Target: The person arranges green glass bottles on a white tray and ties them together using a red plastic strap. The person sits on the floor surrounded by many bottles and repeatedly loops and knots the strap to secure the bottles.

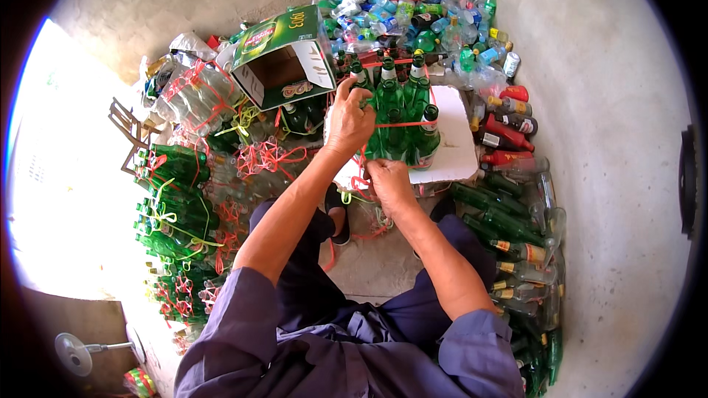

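Several green glass bottles (409,99) stand upright in a close group on a white foam board (454,138). Red plastic twine (406,124) runs around the group at more than one height. At the group's left side, my left hand (352,121) has its fingers curled over a green bottle, whose top they hide. My right hand (390,183) is closed on the red twine near the front left corner of the group, just over the board's front edge. Loose twine ends hang below this hand. The twine between my fingers is mostly hidden.
An open green beer carton (285,61) lies tilted behind left. Plastic bottles (420,19) are heaped at the back. Loose glass bottles (514,254) line the right wall (608,177). Tied green bottle bundles (177,215) fill the left. A fan (74,354) is at lower left.
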`<state>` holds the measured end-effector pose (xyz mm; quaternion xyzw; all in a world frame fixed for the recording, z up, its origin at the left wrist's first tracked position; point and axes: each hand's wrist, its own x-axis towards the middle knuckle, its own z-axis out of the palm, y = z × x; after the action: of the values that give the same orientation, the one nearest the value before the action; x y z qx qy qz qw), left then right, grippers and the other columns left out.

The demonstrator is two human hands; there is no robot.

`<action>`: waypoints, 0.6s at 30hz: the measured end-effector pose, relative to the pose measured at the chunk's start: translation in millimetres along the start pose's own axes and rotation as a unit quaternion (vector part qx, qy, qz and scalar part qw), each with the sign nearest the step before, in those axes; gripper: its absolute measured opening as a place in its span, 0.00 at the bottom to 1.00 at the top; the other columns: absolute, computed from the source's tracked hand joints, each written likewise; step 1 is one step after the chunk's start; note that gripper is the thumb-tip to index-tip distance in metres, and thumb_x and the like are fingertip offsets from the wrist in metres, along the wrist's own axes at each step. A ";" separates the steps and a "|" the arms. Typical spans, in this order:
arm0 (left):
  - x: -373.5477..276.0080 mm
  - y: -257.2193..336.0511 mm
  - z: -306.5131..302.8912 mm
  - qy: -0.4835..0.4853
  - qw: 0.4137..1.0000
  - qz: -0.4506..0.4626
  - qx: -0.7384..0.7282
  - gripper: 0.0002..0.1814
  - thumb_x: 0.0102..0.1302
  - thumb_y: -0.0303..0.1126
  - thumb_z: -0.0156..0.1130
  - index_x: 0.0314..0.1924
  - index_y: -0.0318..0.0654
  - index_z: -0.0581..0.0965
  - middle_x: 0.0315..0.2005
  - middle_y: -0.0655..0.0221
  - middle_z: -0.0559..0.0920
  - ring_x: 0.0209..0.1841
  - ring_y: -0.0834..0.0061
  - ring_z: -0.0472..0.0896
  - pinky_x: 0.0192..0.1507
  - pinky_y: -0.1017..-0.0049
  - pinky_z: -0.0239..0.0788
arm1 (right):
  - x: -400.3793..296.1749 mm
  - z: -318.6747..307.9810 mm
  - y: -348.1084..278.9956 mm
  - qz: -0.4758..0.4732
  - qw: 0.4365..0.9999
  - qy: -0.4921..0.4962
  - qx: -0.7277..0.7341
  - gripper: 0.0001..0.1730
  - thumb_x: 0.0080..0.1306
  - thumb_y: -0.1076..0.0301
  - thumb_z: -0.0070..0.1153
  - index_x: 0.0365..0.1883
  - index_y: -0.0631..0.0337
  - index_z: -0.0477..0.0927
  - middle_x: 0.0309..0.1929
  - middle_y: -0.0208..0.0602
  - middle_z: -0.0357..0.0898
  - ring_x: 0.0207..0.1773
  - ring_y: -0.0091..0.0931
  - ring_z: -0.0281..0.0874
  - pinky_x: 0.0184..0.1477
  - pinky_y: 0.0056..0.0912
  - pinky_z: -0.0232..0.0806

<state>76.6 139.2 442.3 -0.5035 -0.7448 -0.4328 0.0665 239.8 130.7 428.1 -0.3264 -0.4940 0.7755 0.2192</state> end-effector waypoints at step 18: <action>-29.8 9.1 -0.6 0.020 0.990 -0.135 -0.037 0.40 0.62 0.43 0.68 0.68 0.32 0.62 0.61 0.43 0.71 0.62 0.46 0.71 0.62 0.58 0.64 | 3.0 -3.1 1.9 -0.027 1.000 0.005 0.005 0.17 0.67 0.69 0.52 0.19 0.69 0.78 0.14 0.27 0.70 0.18 0.16 0.64 0.20 0.25 0.56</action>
<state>98.1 119.3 432.0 -0.3922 -0.7876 -0.4753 0.0035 239.9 133.8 424.6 -0.3161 -0.4979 0.7700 0.2437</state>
